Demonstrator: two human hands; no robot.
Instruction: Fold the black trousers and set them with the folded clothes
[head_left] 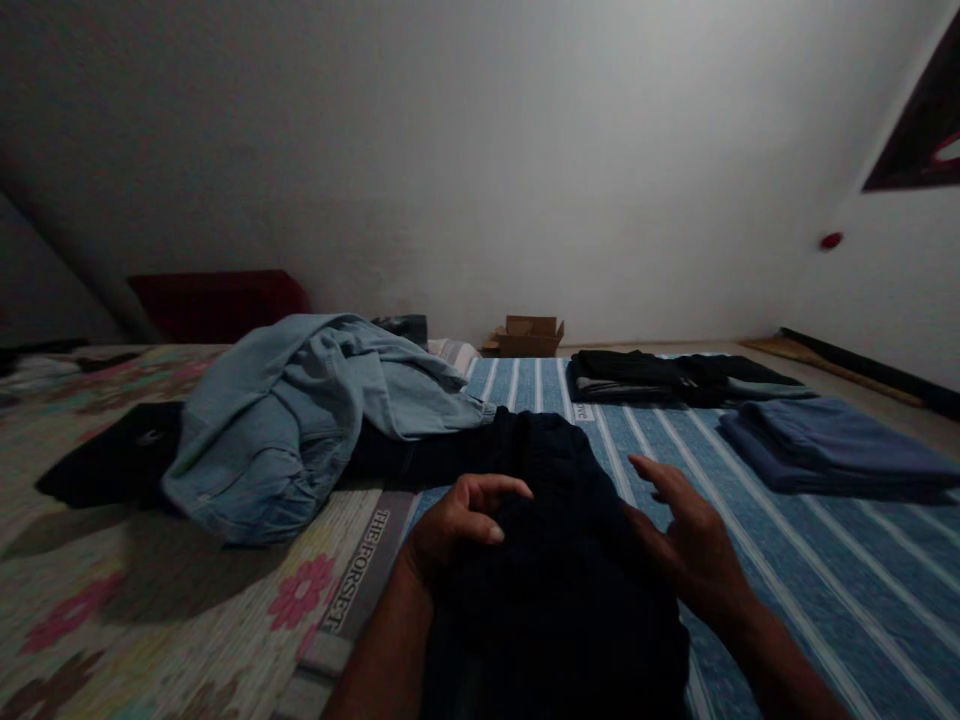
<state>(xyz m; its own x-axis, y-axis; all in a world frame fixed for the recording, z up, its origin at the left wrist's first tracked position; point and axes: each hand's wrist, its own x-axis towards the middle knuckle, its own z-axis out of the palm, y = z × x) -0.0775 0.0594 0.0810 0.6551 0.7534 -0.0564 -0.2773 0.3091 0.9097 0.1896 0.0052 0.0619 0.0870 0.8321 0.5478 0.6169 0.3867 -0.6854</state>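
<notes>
A dark navy garment (570, 580), apparently trousers with a gathered waistband, lies lengthwise in front of me. At its left edge my left hand (465, 520) touches the cloth, index finger and thumb curved but apart. My right hand (686, 535) is beside the garment's right edge, open with fingers spread; its thumb side is near or against the cloth. The lower part of the garment is too dark to make out folds. Left of it, a light blue denim piece (300, 410) lies in a loose heap, partly over dark cloth.
A folded blue garment (832, 445) and a stack of dark folded clothes (660, 378) lie on the striped blue bedspread (817, 590) at right. A cardboard box (531, 338) stands by the wall. Floral fabric (247, 610) covers the left side; a folded black item (112, 455) lies there.
</notes>
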